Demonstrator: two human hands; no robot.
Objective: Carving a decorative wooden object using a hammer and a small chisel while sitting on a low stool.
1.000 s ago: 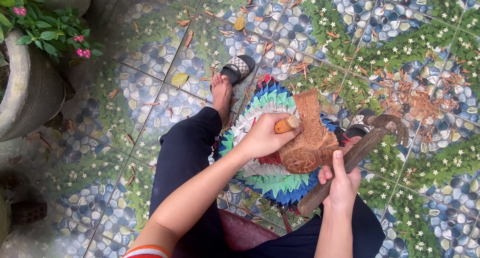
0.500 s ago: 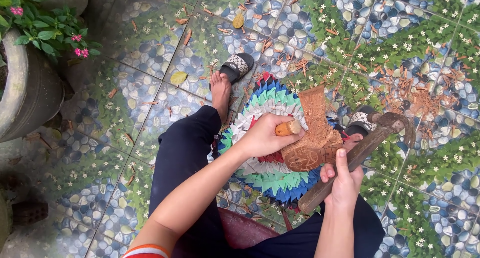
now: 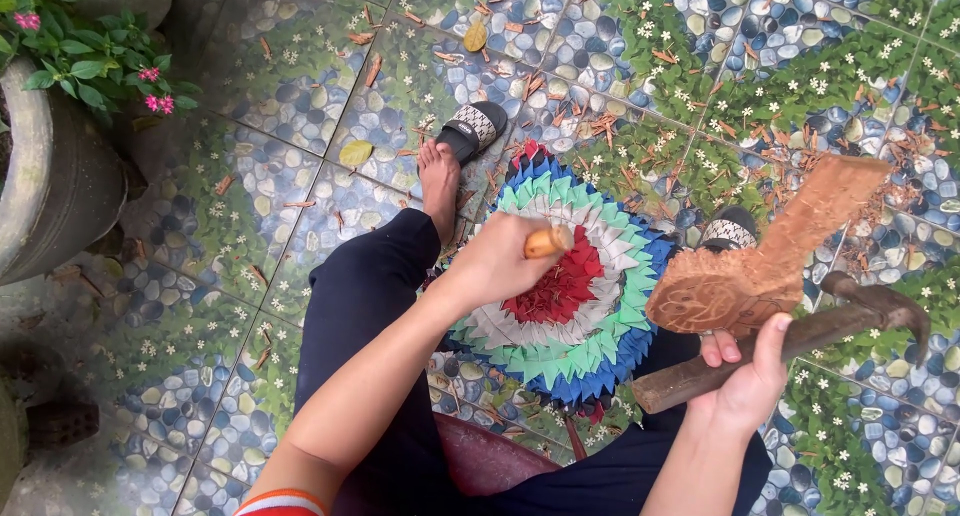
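At the far left, a grey planter [image 3: 60,191] with pink-flowered greenery [image 3: 85,61] is seen on the pebble-patterned tile floor [image 3: 300,106]. A yellow leaf [image 3: 355,153] lies on the tiles, and further right a bare foot [image 3: 438,181] is placed beside a black sandal [image 3: 476,128]. The left hand [image 3: 500,261] is held over a round rag mat [image 3: 570,296] of layered red, white, green and blue cloth; its fingers are wrapped tightly around a wooden handle [image 3: 548,241], of which only the rounded end is shown, so the tool cannot be identified. To the right, a carved reddish-brown wooden piece [image 3: 760,266] is held above the mat's edge and tilted up towards the right. It is gripped by the right hand [image 3: 745,381], whose fingers are also closed around the thick wooden handle of a hammer [image 3: 790,346]; the dark metal head appears to point to the right. A second sandal [image 3: 728,231] is partly hidden behind the carved piece.
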